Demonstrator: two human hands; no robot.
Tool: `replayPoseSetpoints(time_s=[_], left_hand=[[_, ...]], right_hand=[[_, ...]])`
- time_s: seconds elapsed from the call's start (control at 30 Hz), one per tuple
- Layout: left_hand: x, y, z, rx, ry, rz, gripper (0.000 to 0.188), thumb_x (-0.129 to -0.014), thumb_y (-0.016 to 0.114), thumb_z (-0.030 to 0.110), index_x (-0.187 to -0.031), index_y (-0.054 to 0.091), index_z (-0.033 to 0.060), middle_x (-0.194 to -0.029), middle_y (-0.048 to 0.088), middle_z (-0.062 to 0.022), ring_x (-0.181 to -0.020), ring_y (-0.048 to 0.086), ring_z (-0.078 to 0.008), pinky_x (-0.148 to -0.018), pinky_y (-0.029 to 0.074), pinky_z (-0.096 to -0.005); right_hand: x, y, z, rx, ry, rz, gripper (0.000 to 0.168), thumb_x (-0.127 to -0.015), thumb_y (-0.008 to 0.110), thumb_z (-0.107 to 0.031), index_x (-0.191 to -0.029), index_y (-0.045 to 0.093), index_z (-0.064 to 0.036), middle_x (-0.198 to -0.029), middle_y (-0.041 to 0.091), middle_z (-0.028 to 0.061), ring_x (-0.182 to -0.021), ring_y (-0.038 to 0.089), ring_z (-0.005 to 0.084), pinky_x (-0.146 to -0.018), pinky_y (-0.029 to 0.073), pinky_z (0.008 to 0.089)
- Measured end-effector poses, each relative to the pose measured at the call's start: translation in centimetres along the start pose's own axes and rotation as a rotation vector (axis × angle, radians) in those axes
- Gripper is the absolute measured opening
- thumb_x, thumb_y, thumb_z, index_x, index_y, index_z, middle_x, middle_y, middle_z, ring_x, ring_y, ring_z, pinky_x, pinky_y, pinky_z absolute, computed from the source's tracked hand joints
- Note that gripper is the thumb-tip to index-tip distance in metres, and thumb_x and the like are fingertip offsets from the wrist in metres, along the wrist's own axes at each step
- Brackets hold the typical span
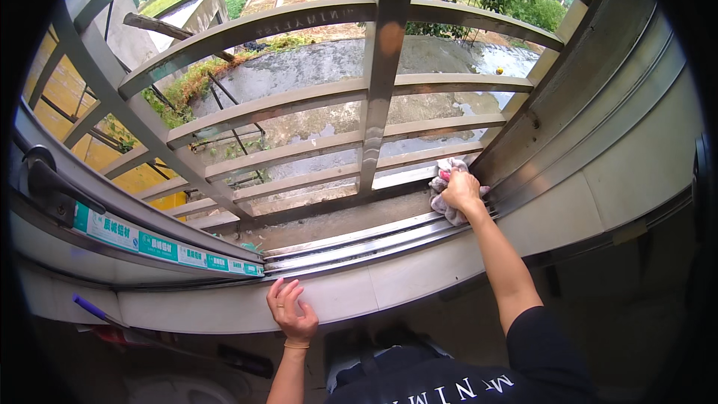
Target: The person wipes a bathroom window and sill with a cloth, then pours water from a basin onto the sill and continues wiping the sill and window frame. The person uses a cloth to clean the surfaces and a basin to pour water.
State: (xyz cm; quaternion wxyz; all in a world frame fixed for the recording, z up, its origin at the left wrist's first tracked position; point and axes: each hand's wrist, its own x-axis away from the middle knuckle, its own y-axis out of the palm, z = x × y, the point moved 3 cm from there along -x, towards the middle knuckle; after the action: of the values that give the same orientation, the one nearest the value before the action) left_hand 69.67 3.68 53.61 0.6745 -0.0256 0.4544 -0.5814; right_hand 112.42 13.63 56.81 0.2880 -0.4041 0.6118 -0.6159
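Note:
My right hand (463,191) grips a crumpled grey-white cloth (446,210) with a pink patch. It presses the cloth at the right end of the metal window track (359,247), in the corner by the frame. Part of the cloth is hidden under my fingers. My left hand (291,311) holds nothing; its fingers are apart and slightly curled, over the white tiled sill (342,294) just below the track. A ring and a thin bracelet are on it. Outside the track runs a rough concrete ledge (348,219).
Metal security bars (314,101) stand beyond the ledge. A sliding window sash (185,258) with printed tape and a dark handle (56,185) is at left. Below the sill are a blue-handled brush (90,307) and a toilet (179,390). Outside lies wet concrete ground (314,67).

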Motion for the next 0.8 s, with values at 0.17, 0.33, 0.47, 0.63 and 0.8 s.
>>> replayPoseSetpoints(time_s=[0.17, 0.33, 0.47, 0.63, 0.8], left_hand=[[0.2, -0.2, -0.5, -0.001, -0.028, 0.011, 0.028, -0.060, 0.048, -0.007, -0.086, 0.057, 0.0009, -0.100, 0.062, -0.0139, -0.108, 0.050, -0.0371, -0.093, 0.040, -0.0448], [-0.3, 0.0, 0.0, 0.012, -0.010, -0.006, 0.028, -0.060, 0.049, -0.005, -0.086, 0.058, 0.0012, -0.099, 0.062, -0.0138, -0.108, 0.050, -0.0369, -0.093, 0.041, -0.0446], [0.1, -0.2, -0.1, 0.001, -0.006, -0.021, 0.028, -0.060, 0.051, -0.003, -0.086, 0.058, 0.0017, -0.099, 0.062, -0.0131, -0.107, 0.051, -0.0373, -0.091, 0.043, -0.0445], [-0.1, -0.3, -0.5, 0.000, 0.003, -0.016, 0.029, -0.060, 0.053, -0.001, -0.088, 0.060, 0.0028, -0.100, 0.062, -0.0113, -0.106, 0.052, -0.0365, -0.091, 0.042, -0.0439], [0.0, -0.4, -0.7, 0.007, -0.016, -0.009, 0.029, -0.061, 0.055, 0.000, -0.088, 0.062, 0.0032, -0.100, 0.063, -0.0102, -0.107, 0.052, -0.0346, -0.088, 0.045, -0.0420]], right_hand=[[5.4, -2.5, -3.5, -0.432, -0.401, 0.278, 0.045, -0.060, 0.053, -0.005, -0.105, 0.060, -0.002, -0.099, 0.062, 0.0193, -0.096, 0.057, 0.0389, -0.087, 0.045, 0.0431], [1.9, 3.1, -4.4, -0.204, -0.150, 0.394, 0.050, -0.065, 0.056, -0.004, -0.116, 0.054, -0.005, -0.119, 0.050, 0.0174, -0.107, 0.047, 0.0369, -0.091, 0.042, 0.0418], [3.7, 5.0, -9.1, -0.081, -0.224, 0.229, 0.057, -0.066, 0.062, -0.005, -0.121, 0.047, -0.005, -0.117, 0.046, 0.0242, -0.106, 0.047, 0.0375, -0.091, 0.042, 0.0425], [6.9, 1.7, -13.8, -0.148, -0.398, 0.018, 0.045, -0.063, 0.060, -0.006, -0.108, 0.056, 0.002, -0.105, 0.052, 0.0278, -0.097, 0.054, 0.0408, -0.087, 0.044, 0.0443], [12.6, -2.6, -17.0, -0.282, -0.800, 0.279, 0.050, -0.062, 0.061, -0.002, -0.112, 0.058, -0.001, -0.114, 0.051, 0.0237, -0.100, 0.052, 0.0388, -0.087, 0.044, 0.0426]])
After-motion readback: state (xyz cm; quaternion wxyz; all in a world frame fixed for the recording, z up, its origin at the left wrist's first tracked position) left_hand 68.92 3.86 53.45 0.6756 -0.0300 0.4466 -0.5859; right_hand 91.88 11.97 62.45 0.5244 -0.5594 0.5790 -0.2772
